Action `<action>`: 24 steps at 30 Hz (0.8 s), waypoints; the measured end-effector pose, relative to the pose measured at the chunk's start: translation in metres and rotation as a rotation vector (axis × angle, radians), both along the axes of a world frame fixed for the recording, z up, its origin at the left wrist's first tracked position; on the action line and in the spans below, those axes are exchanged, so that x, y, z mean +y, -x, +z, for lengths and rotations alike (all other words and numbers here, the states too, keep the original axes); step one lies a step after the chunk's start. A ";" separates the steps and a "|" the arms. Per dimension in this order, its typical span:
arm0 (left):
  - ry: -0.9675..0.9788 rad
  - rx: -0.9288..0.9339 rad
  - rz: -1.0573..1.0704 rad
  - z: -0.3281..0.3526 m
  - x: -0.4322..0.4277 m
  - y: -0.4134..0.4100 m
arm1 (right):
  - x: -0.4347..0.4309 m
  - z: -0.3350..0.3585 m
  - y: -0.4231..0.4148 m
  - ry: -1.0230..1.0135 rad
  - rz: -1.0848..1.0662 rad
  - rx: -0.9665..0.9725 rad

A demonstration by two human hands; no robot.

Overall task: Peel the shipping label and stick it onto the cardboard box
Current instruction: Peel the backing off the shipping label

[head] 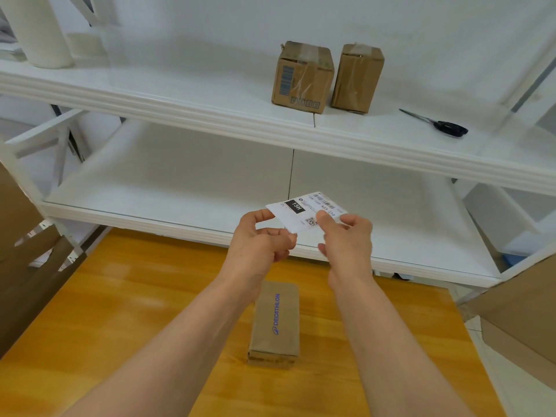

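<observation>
Label (307,213) up in the air over the lower shelf (180,188), pinched at both ends: left hand (261,240) grip closed on the near-left corner, right hand (346,236) grip closed on the right edge. Looks like peeling just starting; backing not visibly off. Box (275,322) waiting on the bench (120,311) below, bare. Sticking yet to come.

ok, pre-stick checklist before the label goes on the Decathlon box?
1. Shipping label held by both hands: ok, left hand and right hand pinch its edges.
2. Backing peeled off: cannot tell.
3. Cardboard box within reach on the wooden table: ok.
4. Box top free of clutter: ok.
5. Label over box: not ok, it is held above the lower shelf.
</observation>
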State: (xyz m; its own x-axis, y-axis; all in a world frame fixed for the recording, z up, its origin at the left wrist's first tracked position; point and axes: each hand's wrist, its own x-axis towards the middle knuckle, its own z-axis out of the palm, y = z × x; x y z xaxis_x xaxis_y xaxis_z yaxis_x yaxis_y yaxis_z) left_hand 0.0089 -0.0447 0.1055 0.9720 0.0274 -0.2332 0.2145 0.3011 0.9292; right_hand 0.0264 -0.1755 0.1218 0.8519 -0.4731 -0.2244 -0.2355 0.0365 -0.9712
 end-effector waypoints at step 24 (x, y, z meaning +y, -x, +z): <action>-0.034 -0.008 -0.002 0.001 0.005 0.001 | -0.012 0.033 0.013 0.753 0.641 -0.129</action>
